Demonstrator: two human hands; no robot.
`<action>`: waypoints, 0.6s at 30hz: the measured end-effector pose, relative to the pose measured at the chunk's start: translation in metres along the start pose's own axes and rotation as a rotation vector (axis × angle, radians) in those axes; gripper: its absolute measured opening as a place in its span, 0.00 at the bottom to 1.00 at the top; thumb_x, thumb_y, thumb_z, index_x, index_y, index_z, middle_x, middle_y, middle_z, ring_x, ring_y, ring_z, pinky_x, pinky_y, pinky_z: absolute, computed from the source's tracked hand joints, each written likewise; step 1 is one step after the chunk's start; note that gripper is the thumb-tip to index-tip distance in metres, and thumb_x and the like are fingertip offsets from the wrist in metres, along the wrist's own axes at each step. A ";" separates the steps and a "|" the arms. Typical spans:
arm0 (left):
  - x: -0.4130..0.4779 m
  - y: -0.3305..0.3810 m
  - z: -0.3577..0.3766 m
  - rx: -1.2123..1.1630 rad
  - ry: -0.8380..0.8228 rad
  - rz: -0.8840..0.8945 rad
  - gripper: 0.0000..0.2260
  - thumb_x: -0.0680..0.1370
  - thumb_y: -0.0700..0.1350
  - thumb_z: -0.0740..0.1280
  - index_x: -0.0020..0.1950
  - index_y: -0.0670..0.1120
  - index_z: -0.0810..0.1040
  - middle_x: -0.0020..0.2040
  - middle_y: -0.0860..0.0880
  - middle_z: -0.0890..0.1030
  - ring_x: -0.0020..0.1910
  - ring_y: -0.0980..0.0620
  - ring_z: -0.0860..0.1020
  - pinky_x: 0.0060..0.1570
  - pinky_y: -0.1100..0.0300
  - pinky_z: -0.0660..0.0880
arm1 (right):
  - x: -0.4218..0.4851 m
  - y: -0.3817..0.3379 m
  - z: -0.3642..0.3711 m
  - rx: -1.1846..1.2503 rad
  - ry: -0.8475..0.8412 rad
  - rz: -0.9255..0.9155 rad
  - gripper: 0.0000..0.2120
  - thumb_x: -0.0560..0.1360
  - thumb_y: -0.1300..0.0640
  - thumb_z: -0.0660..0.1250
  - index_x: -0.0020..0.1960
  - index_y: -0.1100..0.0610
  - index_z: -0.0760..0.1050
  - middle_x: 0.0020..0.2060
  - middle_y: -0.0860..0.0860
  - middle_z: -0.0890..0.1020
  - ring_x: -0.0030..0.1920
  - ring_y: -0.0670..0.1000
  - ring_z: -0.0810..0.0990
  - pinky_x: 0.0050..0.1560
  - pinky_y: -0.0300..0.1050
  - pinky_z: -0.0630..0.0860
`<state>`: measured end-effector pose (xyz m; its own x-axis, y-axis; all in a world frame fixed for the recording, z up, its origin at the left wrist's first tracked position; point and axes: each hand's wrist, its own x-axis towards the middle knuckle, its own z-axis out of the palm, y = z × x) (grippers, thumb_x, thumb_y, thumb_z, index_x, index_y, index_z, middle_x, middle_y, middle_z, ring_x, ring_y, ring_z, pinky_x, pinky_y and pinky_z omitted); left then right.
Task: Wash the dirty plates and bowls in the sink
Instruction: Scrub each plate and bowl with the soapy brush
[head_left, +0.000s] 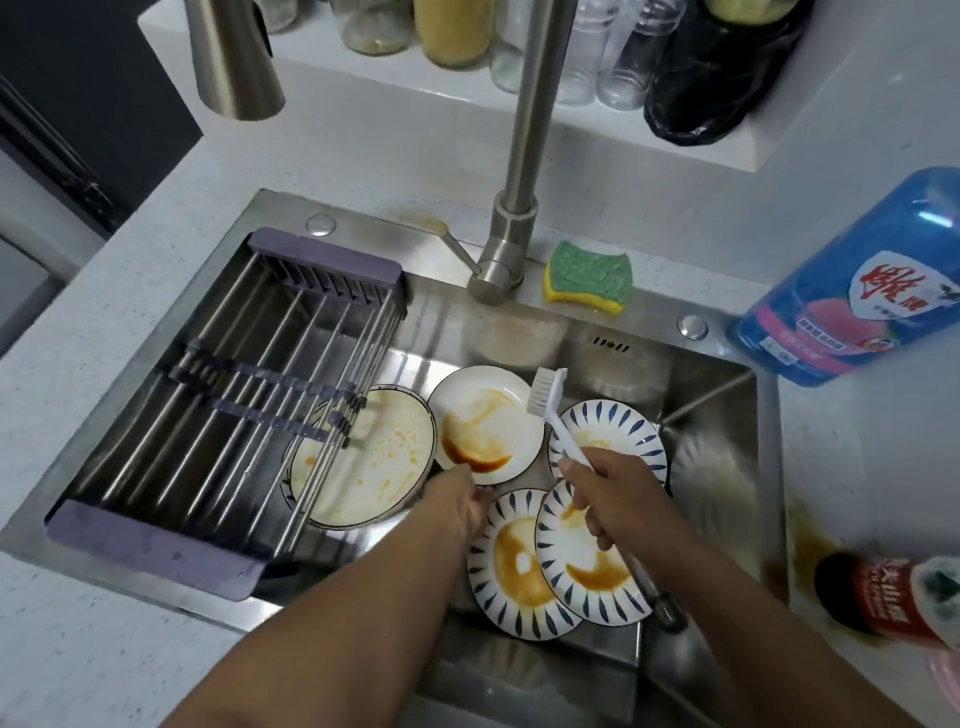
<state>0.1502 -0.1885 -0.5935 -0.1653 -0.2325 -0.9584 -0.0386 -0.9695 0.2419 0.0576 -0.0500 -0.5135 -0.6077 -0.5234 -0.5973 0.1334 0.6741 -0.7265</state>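
Head view: stained plates (519, 566) lay in the sink (717, 395), the right hand (610, 499) clenched round a white brush (558, 423) above them. The left hand (460, 499) met the near rim of the white plate (488, 421); its grip could not be told. Stiff, breakable, probably slick with sauce, the plate seemed best pinched at the rim.

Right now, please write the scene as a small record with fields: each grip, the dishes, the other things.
left grip: at the near rim of the small white plate; hold unclear
right grip: holds the brush by its handle
dishes: all dirty, in the sink; three patterned plates; the large plate lies partly under the rack
ledge: sponge beside the faucet
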 end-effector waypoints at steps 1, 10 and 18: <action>0.009 0.000 0.001 0.016 0.006 0.016 0.16 0.86 0.36 0.56 0.73 0.34 0.68 0.67 0.36 0.76 0.65 0.40 0.79 0.47 0.53 0.82 | 0.002 -0.001 -0.003 0.007 -0.017 -0.002 0.12 0.82 0.52 0.64 0.48 0.60 0.79 0.32 0.52 0.75 0.28 0.50 0.71 0.26 0.43 0.69; 0.057 -0.010 0.008 0.030 0.039 0.056 0.16 0.84 0.31 0.56 0.71 0.37 0.72 0.73 0.37 0.74 0.71 0.41 0.75 0.65 0.53 0.74 | 0.010 0.019 -0.013 0.090 -0.082 0.009 0.10 0.83 0.46 0.63 0.54 0.48 0.82 0.30 0.51 0.76 0.28 0.49 0.74 0.28 0.43 0.72; 0.041 -0.011 0.020 -0.090 0.051 -0.009 0.19 0.82 0.27 0.54 0.71 0.35 0.71 0.65 0.31 0.76 0.56 0.31 0.79 0.34 0.44 0.82 | 0.007 0.015 -0.024 -0.029 -0.010 0.011 0.10 0.83 0.45 0.60 0.53 0.42 0.80 0.28 0.50 0.75 0.25 0.47 0.71 0.26 0.41 0.69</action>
<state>0.1245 -0.1856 -0.6322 -0.1152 -0.2255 -0.9674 0.0491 -0.9740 0.2211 0.0365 -0.0315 -0.5206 -0.5985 -0.5211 -0.6084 0.1172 0.6944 -0.7100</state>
